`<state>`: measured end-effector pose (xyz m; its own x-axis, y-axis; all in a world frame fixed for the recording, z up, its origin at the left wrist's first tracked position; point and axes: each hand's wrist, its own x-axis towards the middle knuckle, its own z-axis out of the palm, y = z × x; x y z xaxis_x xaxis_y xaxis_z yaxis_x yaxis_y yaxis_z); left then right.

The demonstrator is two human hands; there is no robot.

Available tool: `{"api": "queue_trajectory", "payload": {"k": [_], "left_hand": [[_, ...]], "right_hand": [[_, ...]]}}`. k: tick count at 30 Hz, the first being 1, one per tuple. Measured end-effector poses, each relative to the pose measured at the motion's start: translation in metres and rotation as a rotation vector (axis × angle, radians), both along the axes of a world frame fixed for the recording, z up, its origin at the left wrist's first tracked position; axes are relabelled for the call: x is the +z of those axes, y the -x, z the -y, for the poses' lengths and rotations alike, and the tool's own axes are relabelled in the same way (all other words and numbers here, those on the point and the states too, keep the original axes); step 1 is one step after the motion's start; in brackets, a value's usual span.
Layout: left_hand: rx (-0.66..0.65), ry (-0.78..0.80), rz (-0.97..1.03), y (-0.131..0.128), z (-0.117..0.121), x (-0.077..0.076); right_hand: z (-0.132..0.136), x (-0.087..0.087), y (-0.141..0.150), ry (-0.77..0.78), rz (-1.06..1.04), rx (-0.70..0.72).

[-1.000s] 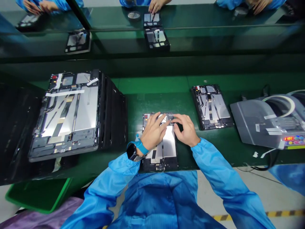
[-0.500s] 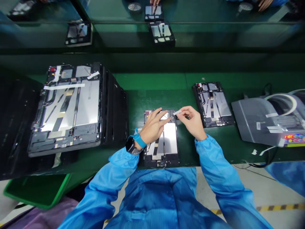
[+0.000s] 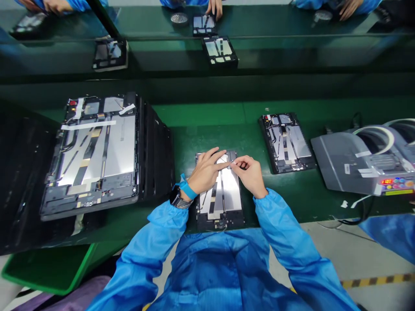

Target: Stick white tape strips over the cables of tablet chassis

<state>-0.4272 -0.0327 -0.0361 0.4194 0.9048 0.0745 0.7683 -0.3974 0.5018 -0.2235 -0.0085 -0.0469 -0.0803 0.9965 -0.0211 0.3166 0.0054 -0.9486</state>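
An opened tablet (image 3: 223,196) lies face down at the near edge of the green bench (image 3: 207,116), its silver inner plate and flat cables showing. My left hand (image 3: 205,170), with a blue watch on the wrist, rests on the tablet's upper part with fingers stretched out. My right hand (image 3: 250,173) is closed in a pinch at the tablet's top edge. Its fingertips hold a small pale strip of tape (image 3: 231,164) right beside my left fingertips.
A second opened tablet (image 3: 287,142) lies to the right. A grey tape dispenser machine (image 3: 353,162) stands at the far right. A slanted rack of opened tablets (image 3: 94,151) fills the left. A green bin (image 3: 48,268) sits below. Other people's hands (image 3: 214,6) work across the bench.
My right hand lifted off to the right with a pale tape strip, then came back and now pinches it at the tablet's top edge. My left hand stayed on the tablet.
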Motion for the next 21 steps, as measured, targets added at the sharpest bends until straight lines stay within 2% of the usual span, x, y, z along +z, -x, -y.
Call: {"api": "queue_trajectory", "payload": {"k": [4,8,10,13,17,21], "left_hand": [[-0.01,-0.006,-0.009,0.001,0.0,0.001],[-0.042,-0.015,-0.033,0.004,0.0,0.001],[-0.05,-0.02,-0.041,0.005,0.0,0.0],[-0.06,-0.026,-0.045,0.007,-0.001,-0.001],[-0.07,-0.036,-0.055,0.009,-0.002,-0.002],[-0.074,-0.04,-0.061,0.01,-0.005,-0.001]], "right_hand": [[0.001,0.009,-0.011,0.03,-0.092,-0.037],[0.005,0.017,-0.026,0.11,-0.335,-0.19],[0.008,0.016,-0.026,0.143,-0.371,-0.232],[0.012,0.01,-0.017,0.169,-0.327,-0.204],[0.011,0.002,-0.001,0.095,-0.186,-0.136],[0.007,0.002,0.006,0.053,-0.04,-0.097]]}}
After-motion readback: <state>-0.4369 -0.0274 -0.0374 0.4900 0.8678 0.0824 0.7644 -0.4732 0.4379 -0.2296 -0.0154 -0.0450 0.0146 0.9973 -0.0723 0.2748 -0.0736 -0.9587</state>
